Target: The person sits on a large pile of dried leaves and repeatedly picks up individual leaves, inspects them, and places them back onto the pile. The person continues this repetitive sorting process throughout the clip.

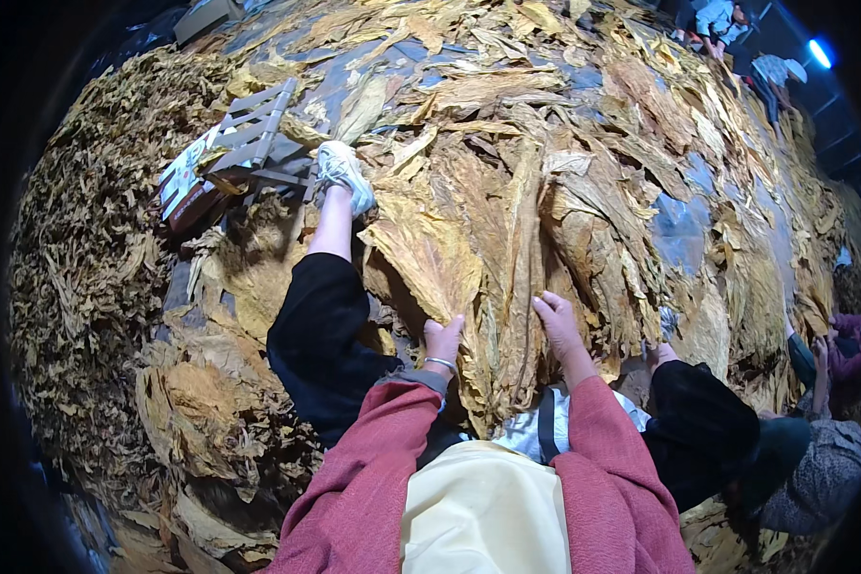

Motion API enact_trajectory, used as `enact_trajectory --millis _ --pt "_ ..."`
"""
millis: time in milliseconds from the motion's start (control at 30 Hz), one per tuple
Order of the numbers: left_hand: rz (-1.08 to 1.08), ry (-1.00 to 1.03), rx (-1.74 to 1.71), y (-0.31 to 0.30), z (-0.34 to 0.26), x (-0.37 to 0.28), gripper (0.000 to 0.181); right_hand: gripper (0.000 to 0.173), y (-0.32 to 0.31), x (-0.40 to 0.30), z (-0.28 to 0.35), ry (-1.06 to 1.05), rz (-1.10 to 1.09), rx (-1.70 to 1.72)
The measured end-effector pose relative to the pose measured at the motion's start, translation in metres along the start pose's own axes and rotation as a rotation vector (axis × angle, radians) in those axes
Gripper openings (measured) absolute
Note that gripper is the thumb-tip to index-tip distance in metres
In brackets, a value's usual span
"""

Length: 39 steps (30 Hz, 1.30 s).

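Between my legs lies a layered spread of large dried tobacco leaves, yellow to brown. My left hand (443,341) pinches the near end of a broad yellow leaf (430,251) between thumb and fingers; a bracelet rings that wrist. To its right, my right hand (560,326) has its thumb and fingers on the edge of a long, narrow brown leaf (524,251). More leaves (488,387) hang between my hands down toward my lap, where a white sack-like sheet (527,434) partly shows. Some of my fingers are hidden behind the leaves.
A slatted folding stool (251,136) stands at upper left, a printed bag (194,179) beside it. A heap of crumpled leaves (93,287) fills the left. Plastic sheeting (678,233) shows between leaves. Co-workers sit close at right (811,459); others bend at upper right (721,25).
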<state>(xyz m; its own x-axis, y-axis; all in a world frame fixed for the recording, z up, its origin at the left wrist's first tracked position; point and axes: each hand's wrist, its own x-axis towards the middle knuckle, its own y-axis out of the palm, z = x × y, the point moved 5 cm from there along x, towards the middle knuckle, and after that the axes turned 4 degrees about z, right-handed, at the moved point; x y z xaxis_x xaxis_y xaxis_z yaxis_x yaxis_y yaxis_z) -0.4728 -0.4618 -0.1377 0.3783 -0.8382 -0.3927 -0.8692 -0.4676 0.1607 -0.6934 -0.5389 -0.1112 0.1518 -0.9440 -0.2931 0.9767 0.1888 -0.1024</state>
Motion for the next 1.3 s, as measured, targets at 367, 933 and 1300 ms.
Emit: enact_trajectory --millis 367,933,1300 --pt "0.13 0.009 -0.08 0.011 -0.009 -0.003 0.024 0.025 0.088 -0.018 0.022 -0.275 0.145 -0.498" --pt "0.011 -0.094 -0.157 0.003 0.015 0.004 0.015 0.022 0.061 -0.016 -0.018 0.352 0.094 0.479" --pt "-0.038 -0.161 -0.295 -0.008 0.055 0.022 0.019 0.019 0.043 -0.009 -0.045 0.396 -0.074 0.599"
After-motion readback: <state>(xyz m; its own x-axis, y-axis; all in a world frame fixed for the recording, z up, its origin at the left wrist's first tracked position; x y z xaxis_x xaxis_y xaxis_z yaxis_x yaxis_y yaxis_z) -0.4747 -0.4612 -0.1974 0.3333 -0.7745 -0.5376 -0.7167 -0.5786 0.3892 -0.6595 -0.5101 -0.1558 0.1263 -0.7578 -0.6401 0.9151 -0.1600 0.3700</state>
